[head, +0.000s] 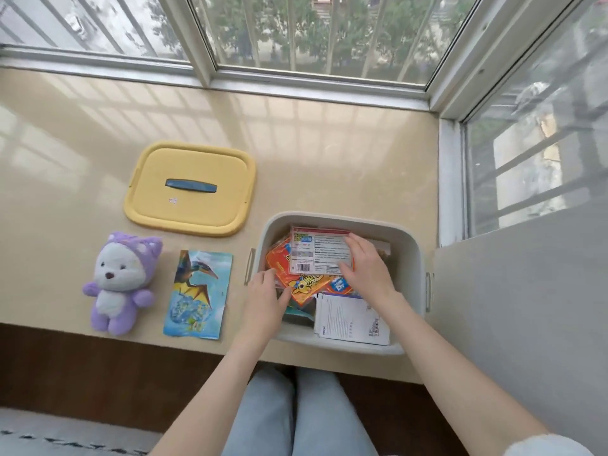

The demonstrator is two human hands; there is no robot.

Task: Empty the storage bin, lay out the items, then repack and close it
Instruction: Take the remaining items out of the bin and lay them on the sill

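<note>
Emptying step, abt a third done imo. Storage bin [418, 251] sits at the near right edge of the window ledge [329, 153], still pretty full. Yellow lid [158, 199] is off, lying mid-ledge just left of the bin. Purple plush [120, 284] and dino packet [197, 294] are laid out side by side along the near left edge.

Inside the bin: white leaflets [348, 317] at the near side, orange packet [306, 284] under a white-label packet [316, 255]. R hand [368, 268] grips the white-label one, fingers over its far right corner, thumb at the near edge. L hand [263, 297] touches the orange packet, fingers fairly straight, can't tell if it's pinching tbh.

Next: prob lift the white-label packet out and set it w/ the others, free ledge space right of the dino packet.
</note>
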